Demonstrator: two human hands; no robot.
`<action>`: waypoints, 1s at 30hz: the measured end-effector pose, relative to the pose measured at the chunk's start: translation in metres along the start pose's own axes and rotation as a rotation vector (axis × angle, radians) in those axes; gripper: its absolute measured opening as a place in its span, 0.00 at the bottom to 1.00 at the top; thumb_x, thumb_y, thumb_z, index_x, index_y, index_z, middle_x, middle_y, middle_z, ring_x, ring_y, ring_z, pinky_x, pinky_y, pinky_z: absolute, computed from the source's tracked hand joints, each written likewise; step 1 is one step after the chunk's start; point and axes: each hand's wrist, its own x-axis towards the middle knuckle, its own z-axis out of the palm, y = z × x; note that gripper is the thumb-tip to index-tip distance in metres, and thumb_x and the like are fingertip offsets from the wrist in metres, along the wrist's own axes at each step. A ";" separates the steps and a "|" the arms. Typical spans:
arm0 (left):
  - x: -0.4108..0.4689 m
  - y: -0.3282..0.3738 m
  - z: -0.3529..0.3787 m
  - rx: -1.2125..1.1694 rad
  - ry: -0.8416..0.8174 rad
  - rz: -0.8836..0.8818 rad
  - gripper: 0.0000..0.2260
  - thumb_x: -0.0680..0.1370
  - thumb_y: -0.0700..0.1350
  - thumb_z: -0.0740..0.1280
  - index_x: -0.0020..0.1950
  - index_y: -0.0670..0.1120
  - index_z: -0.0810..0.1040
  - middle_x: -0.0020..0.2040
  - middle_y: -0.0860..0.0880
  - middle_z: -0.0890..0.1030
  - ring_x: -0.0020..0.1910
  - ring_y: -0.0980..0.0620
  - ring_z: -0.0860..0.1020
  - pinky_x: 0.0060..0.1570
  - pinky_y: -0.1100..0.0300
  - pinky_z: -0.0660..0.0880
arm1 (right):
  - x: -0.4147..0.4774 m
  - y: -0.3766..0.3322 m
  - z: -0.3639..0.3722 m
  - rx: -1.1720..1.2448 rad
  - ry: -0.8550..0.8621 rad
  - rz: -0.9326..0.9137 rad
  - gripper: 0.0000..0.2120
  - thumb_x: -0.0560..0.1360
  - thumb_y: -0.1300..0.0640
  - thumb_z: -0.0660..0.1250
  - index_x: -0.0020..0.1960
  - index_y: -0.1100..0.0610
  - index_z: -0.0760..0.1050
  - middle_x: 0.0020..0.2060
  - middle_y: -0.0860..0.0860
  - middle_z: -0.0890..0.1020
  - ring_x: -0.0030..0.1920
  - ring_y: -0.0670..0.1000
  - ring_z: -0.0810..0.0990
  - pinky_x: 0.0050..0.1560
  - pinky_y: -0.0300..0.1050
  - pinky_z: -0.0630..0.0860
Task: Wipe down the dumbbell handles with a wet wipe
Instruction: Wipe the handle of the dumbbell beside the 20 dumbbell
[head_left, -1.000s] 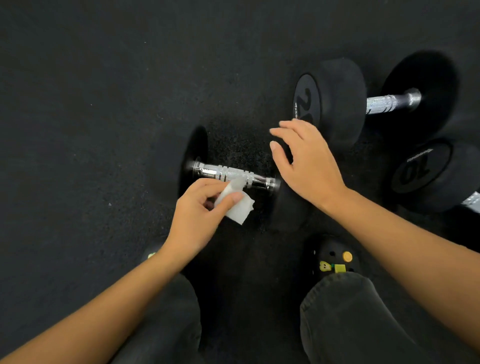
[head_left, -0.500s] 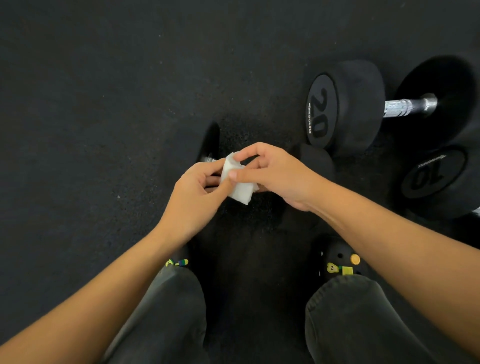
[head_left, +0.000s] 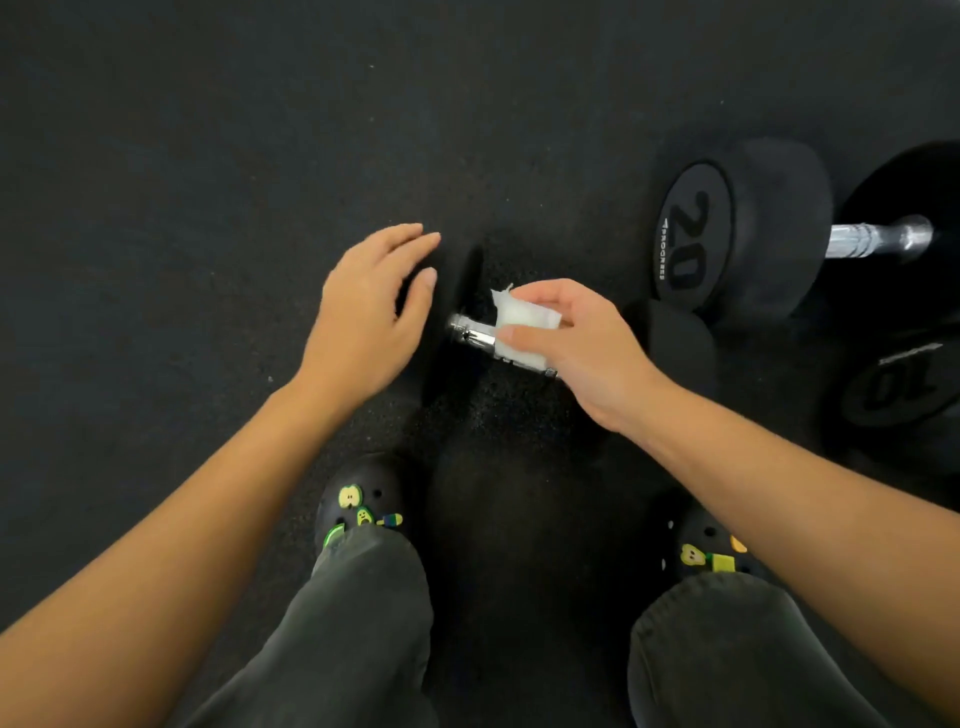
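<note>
A small black dumbbell lies on the dark floor before me, its chrome handle (head_left: 475, 332) showing between my hands. My right hand (head_left: 582, 348) pinches a folded white wet wipe (head_left: 524, 325) and presses it over the handle's middle. My left hand (head_left: 366, 312) hovers open, fingers apart, over the dumbbell's left head (head_left: 457, 291), holding nothing. The right head (head_left: 675, 338) shows behind my right wrist.
A large dumbbell marked 20 (head_left: 727, 228) with a chrome handle (head_left: 878, 239) lies at the upper right. Another marked 10 (head_left: 898, 384) sits at the right edge. My two black clogs (head_left: 363, 504) with charms stand below, on black rubber flooring.
The wipe passed from my left hand to my right. My left hand moved away to the left and opened; my right hand now holds the wipe on the handle.
</note>
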 end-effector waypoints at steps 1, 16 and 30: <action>0.000 -0.003 0.005 0.010 -0.029 -0.008 0.19 0.79 0.47 0.57 0.68 0.44 0.72 0.69 0.46 0.71 0.69 0.48 0.68 0.69 0.56 0.61 | 0.000 0.003 0.004 -0.250 0.032 -0.156 0.12 0.71 0.66 0.69 0.53 0.55 0.77 0.48 0.47 0.79 0.49 0.46 0.77 0.50 0.30 0.70; -0.001 -0.015 0.021 0.049 -0.059 0.052 0.24 0.80 0.52 0.49 0.71 0.43 0.67 0.73 0.45 0.66 0.73 0.46 0.63 0.71 0.56 0.57 | -0.001 0.073 0.023 -1.756 -0.124 -0.767 0.26 0.72 0.64 0.47 0.60 0.60 0.78 0.63 0.53 0.78 0.65 0.54 0.75 0.67 0.48 0.68; 0.000 -0.017 0.020 0.065 -0.046 0.069 0.24 0.79 0.53 0.49 0.71 0.44 0.68 0.72 0.46 0.67 0.72 0.47 0.64 0.70 0.53 0.60 | 0.002 0.072 0.023 -1.828 -0.033 -0.783 0.23 0.73 0.64 0.51 0.62 0.60 0.76 0.64 0.54 0.77 0.65 0.55 0.75 0.66 0.48 0.69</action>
